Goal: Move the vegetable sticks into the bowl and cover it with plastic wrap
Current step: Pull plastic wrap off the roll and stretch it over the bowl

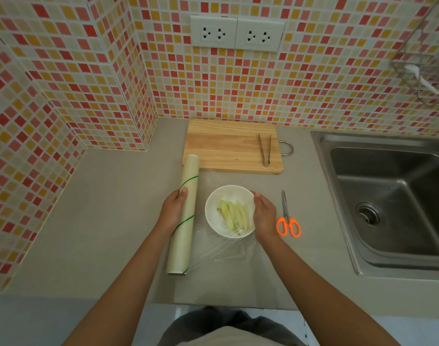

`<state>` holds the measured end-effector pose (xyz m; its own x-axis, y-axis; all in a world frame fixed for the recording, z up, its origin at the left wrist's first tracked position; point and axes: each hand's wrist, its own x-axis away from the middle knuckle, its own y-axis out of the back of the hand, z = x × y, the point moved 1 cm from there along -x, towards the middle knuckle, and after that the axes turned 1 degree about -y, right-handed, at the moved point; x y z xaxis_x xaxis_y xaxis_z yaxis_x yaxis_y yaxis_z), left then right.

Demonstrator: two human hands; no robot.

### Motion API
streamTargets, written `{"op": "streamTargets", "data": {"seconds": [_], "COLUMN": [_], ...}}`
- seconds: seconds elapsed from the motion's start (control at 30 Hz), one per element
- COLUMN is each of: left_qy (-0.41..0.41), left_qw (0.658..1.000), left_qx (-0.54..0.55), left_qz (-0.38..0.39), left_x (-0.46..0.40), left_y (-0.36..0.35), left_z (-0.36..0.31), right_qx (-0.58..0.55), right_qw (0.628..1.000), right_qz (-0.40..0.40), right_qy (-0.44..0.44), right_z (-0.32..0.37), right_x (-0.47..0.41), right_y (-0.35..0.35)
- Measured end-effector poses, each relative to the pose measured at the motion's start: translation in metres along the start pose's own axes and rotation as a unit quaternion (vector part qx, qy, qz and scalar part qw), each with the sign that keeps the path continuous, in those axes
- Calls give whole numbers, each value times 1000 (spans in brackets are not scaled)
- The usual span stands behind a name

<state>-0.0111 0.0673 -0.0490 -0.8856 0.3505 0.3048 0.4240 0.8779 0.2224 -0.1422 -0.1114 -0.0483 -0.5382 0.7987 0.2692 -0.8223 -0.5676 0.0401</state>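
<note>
With my left hand (173, 211) gripping the plastic wrap roll (184, 216) and my right hand (263, 213) pressing film against the bowl (213, 216) of vegetable sticks (234, 216) between them, pulling unevenly could tip it or bunch the film.

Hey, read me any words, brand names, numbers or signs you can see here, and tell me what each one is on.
None can be read.
Plastic wrap roll: only green lines, no lettering.
Scissors, tongs, bowl, cutting board: no markings visible.
Wall sockets: no print visible.
</note>
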Motion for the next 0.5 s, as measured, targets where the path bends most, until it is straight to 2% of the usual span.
{"op": "streamTargets", "data": {"seconds": [0.5], "left_qy": [-34], "left_qw": [999], "left_qx": [26], "left_qz": [-9], "left_x": [4], "left_y": [2], "left_z": [7], "right_qx": [1], "right_qw": [1000], "right_qz": [18], "right_qy": [-6], "right_z": [-2], "right_x": [-5], "right_y": [4]}}
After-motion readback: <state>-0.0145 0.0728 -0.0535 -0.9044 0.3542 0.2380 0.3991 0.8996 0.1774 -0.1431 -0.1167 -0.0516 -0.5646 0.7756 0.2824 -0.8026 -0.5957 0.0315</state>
